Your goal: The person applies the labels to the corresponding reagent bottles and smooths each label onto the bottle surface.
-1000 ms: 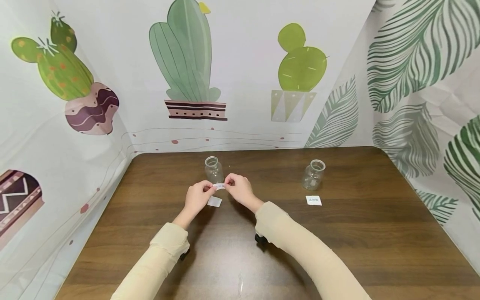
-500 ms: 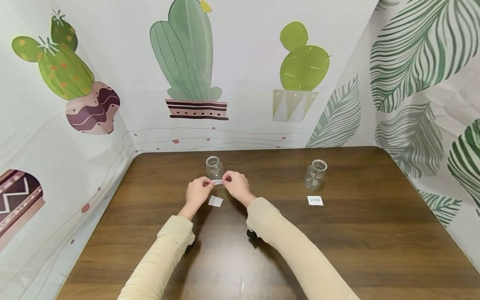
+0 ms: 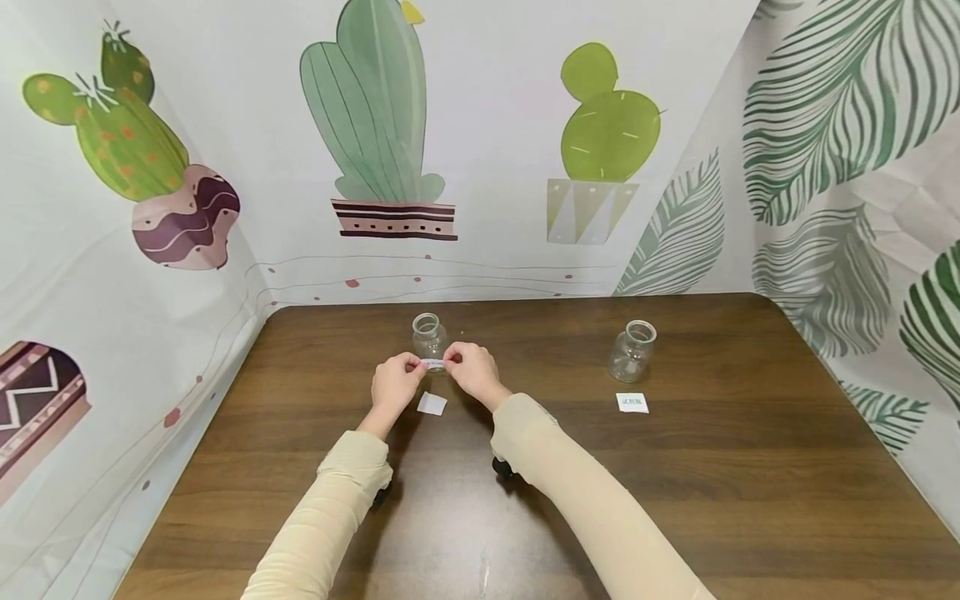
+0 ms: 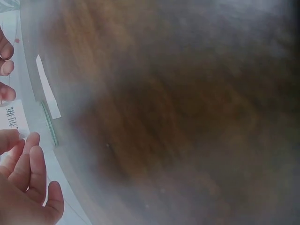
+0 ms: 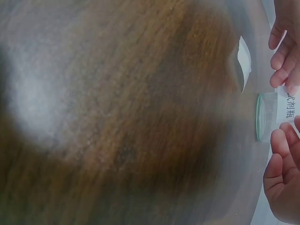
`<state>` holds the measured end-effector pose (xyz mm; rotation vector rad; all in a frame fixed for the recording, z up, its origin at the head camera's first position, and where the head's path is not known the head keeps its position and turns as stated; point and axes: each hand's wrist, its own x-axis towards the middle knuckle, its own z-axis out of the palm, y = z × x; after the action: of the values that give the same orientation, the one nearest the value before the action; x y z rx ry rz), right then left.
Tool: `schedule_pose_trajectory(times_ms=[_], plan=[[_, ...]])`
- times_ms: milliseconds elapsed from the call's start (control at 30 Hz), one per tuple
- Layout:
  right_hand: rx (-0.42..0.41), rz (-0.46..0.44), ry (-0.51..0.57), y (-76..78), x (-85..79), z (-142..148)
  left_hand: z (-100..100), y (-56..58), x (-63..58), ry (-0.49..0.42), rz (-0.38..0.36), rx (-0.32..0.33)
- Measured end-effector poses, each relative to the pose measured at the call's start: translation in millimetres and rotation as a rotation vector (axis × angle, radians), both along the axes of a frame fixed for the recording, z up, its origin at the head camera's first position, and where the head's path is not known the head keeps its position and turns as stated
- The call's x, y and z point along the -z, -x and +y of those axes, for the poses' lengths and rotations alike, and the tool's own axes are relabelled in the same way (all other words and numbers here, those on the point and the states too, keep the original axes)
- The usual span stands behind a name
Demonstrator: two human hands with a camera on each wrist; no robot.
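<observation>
In the head view my left hand (image 3: 395, 385) and right hand (image 3: 476, 372) pinch opposite ends of a small white label (image 3: 432, 364). Dark characters show on the label (image 4: 11, 117) in the left wrist view. The label lies across the front of a clear glass bottle (image 3: 427, 332), which stands upright and uncapped near the table's far edge. It looks laid on the glass, though whether it sticks cannot be told. In the right wrist view the bottle's base (image 5: 260, 117) shows beside the label, between the fingertips of both hands.
A blank white paper square (image 3: 432, 403), slightly curled, lies on the wooden table (image 3: 480, 508) before the bottle. To the right stands a second clear glass bottle (image 3: 632, 354), with a label bearing characters (image 3: 632, 402) in front. A printed cloth wall (image 3: 495, 250) rises behind.
Both hands have moved slightly forward, carrying the label from just in front of the bottle onto its lower front. Over the last half second they have hardly moved.
</observation>
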<state>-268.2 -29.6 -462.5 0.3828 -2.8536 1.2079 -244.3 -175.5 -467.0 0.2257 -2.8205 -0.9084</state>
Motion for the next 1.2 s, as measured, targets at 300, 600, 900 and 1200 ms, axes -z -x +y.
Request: schedule_pose_trajectory(times_ms=[300, 600, 900, 1200], plan=[[-0.027, -0.032, 0.018, 1.2, -0.5, 1.9, 1.6, 2.7, -2.3, 0.011, -0.003, -0.013], [-0.041, -0.032, 0.055, 1.5, 4.0, 4.6, 2.6, 3.0, -3.7, 0.021, -0.012, -0.023], [-0.083, -0.033, 0.059, -0.2, 6.9, 7.5, 0.9, 4.1, -1.5, 0.033, -0.014, -0.034], [-0.06, -0.048, 0.088, 0.0, 7.1, 10.8, -3.3, 1.5, -6.1, 0.076, 0.0, -0.043]])
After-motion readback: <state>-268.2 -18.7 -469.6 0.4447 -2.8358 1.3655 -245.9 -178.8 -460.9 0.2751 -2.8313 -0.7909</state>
